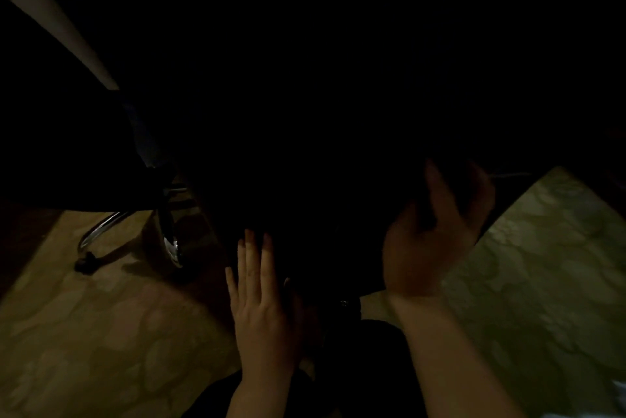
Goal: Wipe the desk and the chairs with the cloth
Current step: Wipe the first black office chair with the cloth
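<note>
The scene is very dark. A black office chair (305,146) fills the middle of the view, seen from close above. My left hand (261,299) lies flat with straight fingers against the chair's lower left edge. My right hand (437,231) is at the chair's right edge, its thumb and fingers curled round something dark. This seems to be the cloth, but it cannot be told apart from the black chair. A pale strip at the upper left looks like the desk's edge (50,11).
A chrome chair base with a black castor (86,263) stands on the left. Patterned beige carpet (101,333) shows at the lower left and at the right. My dark clothing fills the bottom centre.
</note>
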Action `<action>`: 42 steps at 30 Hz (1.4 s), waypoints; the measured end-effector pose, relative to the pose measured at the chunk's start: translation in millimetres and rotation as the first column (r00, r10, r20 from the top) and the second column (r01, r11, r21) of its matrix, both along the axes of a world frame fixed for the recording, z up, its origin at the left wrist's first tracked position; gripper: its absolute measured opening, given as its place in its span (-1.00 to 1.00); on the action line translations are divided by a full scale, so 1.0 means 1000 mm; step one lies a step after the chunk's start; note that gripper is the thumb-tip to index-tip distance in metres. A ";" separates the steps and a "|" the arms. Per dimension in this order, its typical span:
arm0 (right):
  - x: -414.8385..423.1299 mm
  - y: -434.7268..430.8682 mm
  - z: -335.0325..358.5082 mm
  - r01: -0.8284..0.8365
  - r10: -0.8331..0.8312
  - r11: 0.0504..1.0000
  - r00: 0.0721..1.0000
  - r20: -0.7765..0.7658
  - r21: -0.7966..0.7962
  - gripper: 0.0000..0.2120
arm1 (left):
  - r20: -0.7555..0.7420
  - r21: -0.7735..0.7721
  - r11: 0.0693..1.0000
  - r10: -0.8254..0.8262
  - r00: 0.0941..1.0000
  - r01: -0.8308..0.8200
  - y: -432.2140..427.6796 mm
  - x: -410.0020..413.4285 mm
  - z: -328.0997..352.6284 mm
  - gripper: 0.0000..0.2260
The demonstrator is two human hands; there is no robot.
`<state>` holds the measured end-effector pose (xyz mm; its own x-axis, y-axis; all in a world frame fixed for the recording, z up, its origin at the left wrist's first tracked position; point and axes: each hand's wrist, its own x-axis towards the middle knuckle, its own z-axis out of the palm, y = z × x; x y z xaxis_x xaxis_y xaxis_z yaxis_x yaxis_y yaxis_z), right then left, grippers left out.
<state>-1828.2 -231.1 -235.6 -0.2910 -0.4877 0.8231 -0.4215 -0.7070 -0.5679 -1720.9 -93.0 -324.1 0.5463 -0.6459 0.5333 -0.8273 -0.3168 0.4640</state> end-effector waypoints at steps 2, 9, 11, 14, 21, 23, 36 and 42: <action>0.009 0.007 0.003 0.015 -0.017 0.999 0.999 0.043 0.043 -0.63 | 0.022 -0.015 1.000 0.011 1.000 -0.011 -0.001 -0.001 -0.001 -0.33; 0.046 0.039 -0.011 -0.455 0.462 0.886 0.855 -0.237 0.089 -0.79 | 0.139 -0.171 0.982 -0.057 0.989 0.081 -0.018 -0.008 0.027 -0.32; 0.024 0.024 -0.002 -0.317 0.323 0.946 0.926 -0.197 0.064 -0.77 | 0.129 -0.206 0.972 -0.087 0.988 0.113 -0.024 -0.011 0.042 -0.34; -0.015 -0.009 0.004 -0.015 0.014 0.998 1.000 0.016 0.054 -0.61 | 0.153 -0.227 0.959 -0.134 0.979 0.167 -0.033 -0.016 0.055 -0.36; 0.005 0.020 0.003 -0.352 0.351 0.935 0.901 -0.256 0.045 -0.73 | 0.276 -0.110 0.983 -0.112 0.954 0.147 -0.043 -0.022 0.070 -0.29; 0.001 0.019 0.011 -0.413 0.402 0.910 0.852 -0.337 0.040 -0.81 | 0.303 -0.059 0.994 -0.071 0.950 0.093 -0.039 -0.017 0.075 -0.29; -0.048 -0.016 0.025 -0.315 0.308 0.944 0.740 -0.598 0.096 -0.69 | 0.051 -0.001 0.988 -0.154 0.987 0.154 -0.022 -0.035 0.116 -0.38; -0.075 -0.016 0.072 -0.252 0.341 0.937 0.811 -0.476 0.243 -0.60 | 0.106 0.102 0.985 -0.149 0.983 0.138 -0.011 -0.026 0.115 -0.35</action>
<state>-1903.5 -246.8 -163.8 0.3220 -0.6199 0.7156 -0.4640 -0.7622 -0.4515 -1746.8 -104.0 -209.4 0.3845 -0.7634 0.5190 -0.9125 -0.2290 0.3391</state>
